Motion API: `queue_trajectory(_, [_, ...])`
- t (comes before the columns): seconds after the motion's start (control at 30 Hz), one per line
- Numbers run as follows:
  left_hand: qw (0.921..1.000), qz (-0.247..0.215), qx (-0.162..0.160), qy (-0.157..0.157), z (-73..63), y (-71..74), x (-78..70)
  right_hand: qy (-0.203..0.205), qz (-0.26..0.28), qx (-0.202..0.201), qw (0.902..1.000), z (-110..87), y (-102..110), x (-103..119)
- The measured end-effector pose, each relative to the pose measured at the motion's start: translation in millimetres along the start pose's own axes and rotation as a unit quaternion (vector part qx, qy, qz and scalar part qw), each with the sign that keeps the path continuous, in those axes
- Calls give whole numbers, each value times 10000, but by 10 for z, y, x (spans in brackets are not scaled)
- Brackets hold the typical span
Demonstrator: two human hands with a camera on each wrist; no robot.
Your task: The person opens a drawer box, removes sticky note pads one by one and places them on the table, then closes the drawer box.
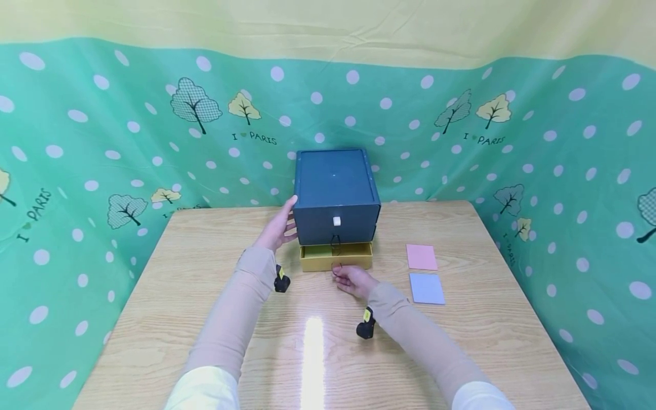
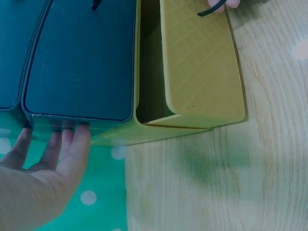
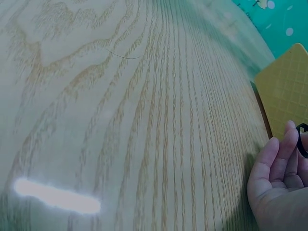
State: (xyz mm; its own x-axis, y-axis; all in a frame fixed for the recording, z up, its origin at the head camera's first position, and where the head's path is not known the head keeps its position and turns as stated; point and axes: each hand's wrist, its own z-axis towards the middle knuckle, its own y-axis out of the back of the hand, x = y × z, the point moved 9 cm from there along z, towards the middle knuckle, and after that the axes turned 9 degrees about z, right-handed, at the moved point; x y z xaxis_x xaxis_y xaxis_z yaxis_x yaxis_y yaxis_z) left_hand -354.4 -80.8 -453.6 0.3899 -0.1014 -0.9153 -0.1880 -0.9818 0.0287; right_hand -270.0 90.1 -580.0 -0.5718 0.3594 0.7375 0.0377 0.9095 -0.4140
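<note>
On bench (image 1: 205, 256), loop (image 2: 211, 9) of yellow drawer (image 1: 315, 264) was pinched by right hand (image 1: 353, 281), blue unit (image 1: 333, 182) touched by spread left hand (image 1: 279, 229); dislodged drawer was risked by overpulling.

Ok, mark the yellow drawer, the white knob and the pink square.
Yellow drawer (image 2: 204, 70): left wrist view, middle of its patterned front.
White knob (image 1: 336, 221): head view, its front face.
Pink square (image 1: 422, 257): head view, its top face.

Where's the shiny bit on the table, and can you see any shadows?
Head view: a white glare stripe on the table, bottom middle; right wrist view: glare at lower left, a shadow beside the right hand; left wrist view: dark shade inside the yellow drawer.
</note>
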Motion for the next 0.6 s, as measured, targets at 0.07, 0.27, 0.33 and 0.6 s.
queue_trajectory(0.07, [10000,-20,1,5,-1,-2,2,-6,-16,29,10000,-9,0,-5])
queue_trajectory(0.27, [10000,-63,7,1,5,-2,7,-60,13,99,9999,-15,12,-30])
queue_trajectory(0.33, [10000,-44,15,-3,8,0,8,-73,-9,160,9998,-17,9,-35])
queue_trajectory(0.6, [10000,0,43,-17,0,-6,0,-134,-27,205,9997,-80,-1,-38])
